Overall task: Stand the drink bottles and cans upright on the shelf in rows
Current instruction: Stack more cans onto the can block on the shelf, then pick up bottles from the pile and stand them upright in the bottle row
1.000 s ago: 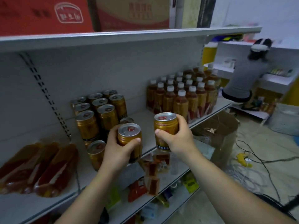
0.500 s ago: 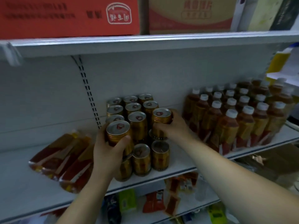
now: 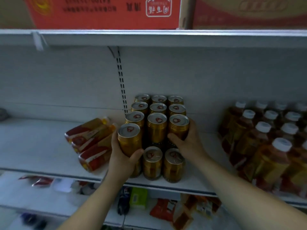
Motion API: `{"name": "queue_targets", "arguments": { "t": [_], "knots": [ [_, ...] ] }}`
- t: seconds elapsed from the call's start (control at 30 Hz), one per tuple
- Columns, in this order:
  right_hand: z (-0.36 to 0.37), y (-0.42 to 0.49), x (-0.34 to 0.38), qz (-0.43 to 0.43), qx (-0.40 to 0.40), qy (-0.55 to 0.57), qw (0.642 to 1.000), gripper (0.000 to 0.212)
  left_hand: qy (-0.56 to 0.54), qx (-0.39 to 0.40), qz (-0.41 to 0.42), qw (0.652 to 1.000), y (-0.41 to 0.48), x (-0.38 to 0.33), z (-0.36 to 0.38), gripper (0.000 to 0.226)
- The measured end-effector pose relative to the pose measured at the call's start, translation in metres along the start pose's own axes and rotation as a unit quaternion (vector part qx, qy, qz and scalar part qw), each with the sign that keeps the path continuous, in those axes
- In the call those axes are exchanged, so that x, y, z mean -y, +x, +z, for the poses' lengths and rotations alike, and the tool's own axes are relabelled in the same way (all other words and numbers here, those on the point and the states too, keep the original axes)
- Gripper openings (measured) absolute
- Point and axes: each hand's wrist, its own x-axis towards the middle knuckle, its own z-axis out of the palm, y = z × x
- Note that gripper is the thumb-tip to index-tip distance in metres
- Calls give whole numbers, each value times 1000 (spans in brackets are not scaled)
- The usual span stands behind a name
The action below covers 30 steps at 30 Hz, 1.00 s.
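Several gold cans (image 3: 157, 128) stand upright in rows on the white shelf (image 3: 41, 146), stacked in two tiers at the back. My left hand (image 3: 123, 156) grips one gold can (image 3: 129, 138) at the left front of the upper tier. My right hand (image 3: 187, 141) wraps another gold can (image 3: 178, 126) at the right of that tier. Two lower cans (image 3: 152, 163) stand at the shelf's front edge. Three bottles (image 3: 90, 141) with red and yellow labels lie on their sides to the left of the cans.
Rows of upright amber tea bottles (image 3: 259, 140) with white caps fill the shelf's right side. Red cartons (image 3: 106, 12) sit on the shelf above. Packets (image 3: 163, 211) lie on the lower shelf. Bare shelf stretches to the far left.
My right hand has carried its can onto the right of the upper tier. My left hand holds its can at the tier's left front. The view has shifted left.
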Motion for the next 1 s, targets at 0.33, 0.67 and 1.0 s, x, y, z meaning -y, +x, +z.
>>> {"name": "queue_targets", "arguments": {
  "t": [0.33,0.67,1.0],
  "knots": [
    [-21,19,51,-59,14,-158,986,76,58,136,-27,989,1,-8,-31,99],
    [60,27,142,-117,147,-296,936,72,306,129,-53,942,31,0,-152,76],
    [208,12,186,-40,173,-377,909,74,418,210,-38,883,79,46,-266,73]
  ]
}}
